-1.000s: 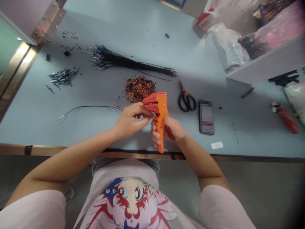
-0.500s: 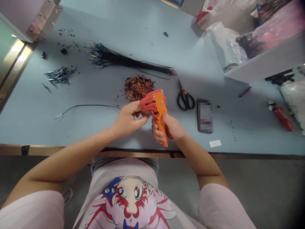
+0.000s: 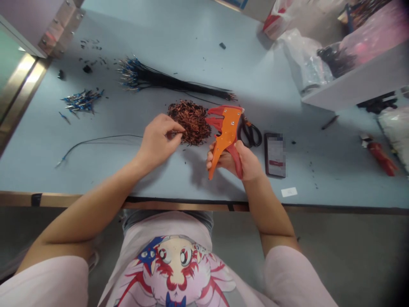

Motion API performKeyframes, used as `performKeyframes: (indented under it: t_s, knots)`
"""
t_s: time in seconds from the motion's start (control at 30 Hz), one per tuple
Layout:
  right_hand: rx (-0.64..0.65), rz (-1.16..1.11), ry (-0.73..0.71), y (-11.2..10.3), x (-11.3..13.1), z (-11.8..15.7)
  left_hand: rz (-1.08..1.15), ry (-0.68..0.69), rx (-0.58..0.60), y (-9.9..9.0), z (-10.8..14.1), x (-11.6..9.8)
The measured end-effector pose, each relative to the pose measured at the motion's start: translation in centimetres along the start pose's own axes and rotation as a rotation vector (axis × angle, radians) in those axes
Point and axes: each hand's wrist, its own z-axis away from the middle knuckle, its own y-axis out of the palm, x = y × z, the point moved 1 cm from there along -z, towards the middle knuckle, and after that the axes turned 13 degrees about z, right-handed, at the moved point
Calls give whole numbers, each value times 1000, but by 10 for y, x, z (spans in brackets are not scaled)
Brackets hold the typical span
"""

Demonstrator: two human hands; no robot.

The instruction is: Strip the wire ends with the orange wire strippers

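My left hand (image 3: 160,138) pinches the end of a thin black wire (image 3: 102,138). The wire trails left over the table to a bright tip. At my fingertips a short bit of copper colour shows, in front of a pile of copper wire scraps (image 3: 191,121). In my right hand (image 3: 244,160) is an orange and red wire stripper (image 3: 228,128). Its red jaws are apart, point left over the edge of the pile, and hold nothing that I can see. Its red and orange handles are spread within my grip.
Behind the pile lies a bundle of black wires (image 3: 172,83) with blue-and-metal ends. Small blue-and-metal connectors (image 3: 82,101) are heaped at the left. Black-handled scissors (image 3: 254,135), partly covered by the stripper, and a phone (image 3: 275,155) are at the right. A shelf (image 3: 358,79) holds plastic bags.
The stripper has come off the wire, moved right and up, and its handles have spread. My left hand has shifted left with the wire, whose far tip slid left and down.
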Motion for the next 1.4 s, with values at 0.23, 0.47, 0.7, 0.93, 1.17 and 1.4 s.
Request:
performKeyframes:
  t_s: [0.23,0.47,0.7,0.93,1.17,1.4]
  knots:
    - [15,317,-9,-4,2,10,45,-57,-116,-12,-7,0]
    - [109,1322,-163,32,12,26,157,-89,-291,-21,-13,2]
    - [216,1439,-162,48,4,31,194,-113,-213,-12,-9,2]
    - [174,1642,-354,59,-10,21,115,-74,-278,-24,-13,-2]
    - [56,1840,-318,62,-25,8,-11,2,-281,-26,-11,-7]
    - [-246,1709,-322,20,-17,-2,16,105,-323,-24,-12,-4]
